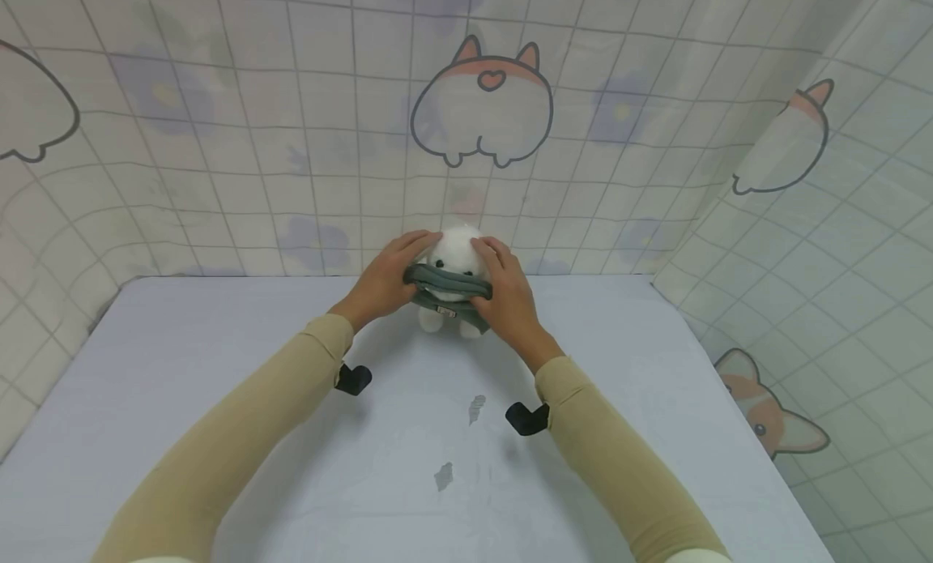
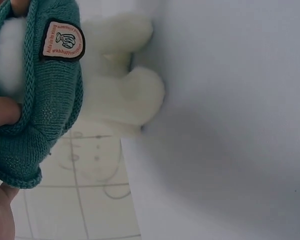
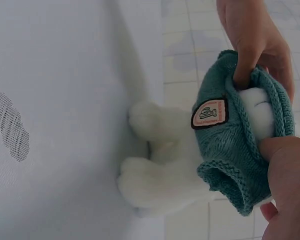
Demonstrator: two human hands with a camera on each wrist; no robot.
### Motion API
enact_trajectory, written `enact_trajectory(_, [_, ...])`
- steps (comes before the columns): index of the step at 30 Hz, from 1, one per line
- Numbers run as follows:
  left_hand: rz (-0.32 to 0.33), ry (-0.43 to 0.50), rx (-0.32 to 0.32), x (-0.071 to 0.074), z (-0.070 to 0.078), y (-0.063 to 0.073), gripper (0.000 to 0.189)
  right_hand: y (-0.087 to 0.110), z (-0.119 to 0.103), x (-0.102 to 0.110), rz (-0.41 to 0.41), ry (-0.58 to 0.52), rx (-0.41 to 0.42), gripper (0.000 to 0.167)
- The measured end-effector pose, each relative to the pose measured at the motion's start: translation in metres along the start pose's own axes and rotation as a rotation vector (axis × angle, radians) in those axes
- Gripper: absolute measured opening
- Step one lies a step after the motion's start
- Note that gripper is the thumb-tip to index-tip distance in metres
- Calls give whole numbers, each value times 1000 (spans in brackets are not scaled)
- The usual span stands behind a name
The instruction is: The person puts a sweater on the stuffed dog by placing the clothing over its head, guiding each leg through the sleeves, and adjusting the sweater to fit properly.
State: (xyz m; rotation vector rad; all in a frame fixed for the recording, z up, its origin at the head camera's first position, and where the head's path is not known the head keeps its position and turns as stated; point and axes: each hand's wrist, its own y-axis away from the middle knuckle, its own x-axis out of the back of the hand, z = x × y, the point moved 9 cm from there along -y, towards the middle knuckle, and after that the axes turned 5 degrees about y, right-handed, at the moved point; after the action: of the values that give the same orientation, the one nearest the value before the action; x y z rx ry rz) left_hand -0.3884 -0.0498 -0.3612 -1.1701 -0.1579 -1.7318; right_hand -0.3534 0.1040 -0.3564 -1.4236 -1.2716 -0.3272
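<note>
A white plush toy with dark eyes stands at the far side of the table. Around its head and upper body sits a green knitted sweater, whose stretched neck opening crosses the face just under the eyes. My left hand grips the sweater on one side, thumb inside the opening and fingers beside the toy's head. On the other side my right hand holds the collar the same way. A patch marks the sweater's front, and one sleeve hangs loose in the right wrist view. The toy's legs show below the hem.
The white tabletop has two grey patches nearer the front. Behind it hangs a gridded cloth with corgi prints, and more cloth runs along both sides. Black pieces stick out at both wrists.
</note>
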Motion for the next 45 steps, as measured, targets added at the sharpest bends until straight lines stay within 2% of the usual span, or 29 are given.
enact_trajectory(3, [-7, -60, -32, -1, 2, 0, 82, -1, 2, -2, -8, 16, 14, 81])
enact_trajectory(7, [14, -175, -132, -2, 7, 1, 81, -1, 3, -2, -11, 69, 60, 81])
enact_trajectory(9, [30, -204, -170, -2, 9, 1, 79, 0, 5, -1, -18, 92, 80, 81])
enact_trajectory(11, [39, -205, -177, -2, 9, 0, 78, -1, 6, 0, -25, 82, 93, 79])
enact_trajectory(15, [16, -143, -111, -3, 2, -3, 77, -3, 12, 1, -60, -11, 71, 72])
enact_trajectory(20, [-43, -7, -22, -7, -4, -7, 72, -5, 24, -1, -108, -124, -18, 60])
enact_trajectory(25, [-90, 81, 19, -12, -6, -9, 66, -7, 29, -1, -110, -200, -54, 50])
enact_trajectory(30, [-102, 173, 58, -14, -10, -8, 57, -7, 32, -4, -140, -263, -88, 44])
enact_trajectory(35, [-118, 226, 90, -15, -12, -6, 49, -7, 34, -7, -153, -285, -105, 38])
enact_trajectory(45, [-154, 253, 184, -20, -18, -1, 38, -7, 36, -12, -181, -260, -162, 24])
